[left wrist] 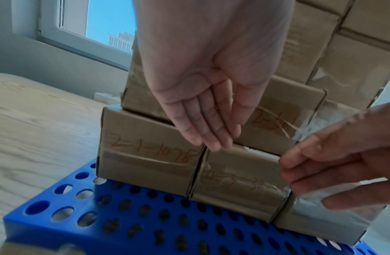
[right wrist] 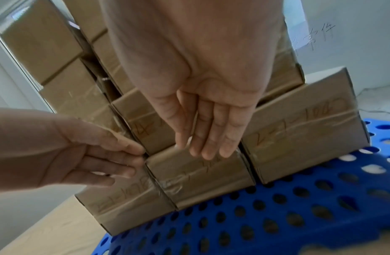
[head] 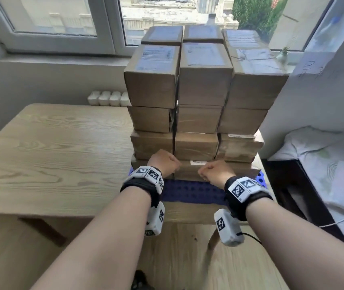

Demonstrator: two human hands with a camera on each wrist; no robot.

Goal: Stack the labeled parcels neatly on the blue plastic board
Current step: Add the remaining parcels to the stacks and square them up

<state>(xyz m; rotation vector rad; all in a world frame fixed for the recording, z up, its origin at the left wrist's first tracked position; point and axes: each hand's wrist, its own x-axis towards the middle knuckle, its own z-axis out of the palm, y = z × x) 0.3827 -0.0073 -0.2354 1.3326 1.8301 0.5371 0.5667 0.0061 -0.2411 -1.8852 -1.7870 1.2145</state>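
A tall stack of brown cardboard parcels [head: 204, 88] with white labels on top stands on the blue perforated plastic board [head: 194, 193]. Both hands are low at the front of the stack's bottom row. My left hand [left wrist: 211, 134] has straight fingers, their tips at the seam between the bottom-left parcel [left wrist: 146, 163] and the bottom-middle parcel [left wrist: 240, 182]. My right hand [right wrist: 209, 143] also has straight fingers, touching the top front edge of that middle parcel [right wrist: 200, 177]. Neither hand holds anything.
The board [right wrist: 277, 215] lies at the right end of a light wooden table [head: 51, 153]. A white wall panel [head: 324, 91] stands close to the stack's right side, and bedding [head: 334, 164] lies beyond it. A window sill runs behind the stack.
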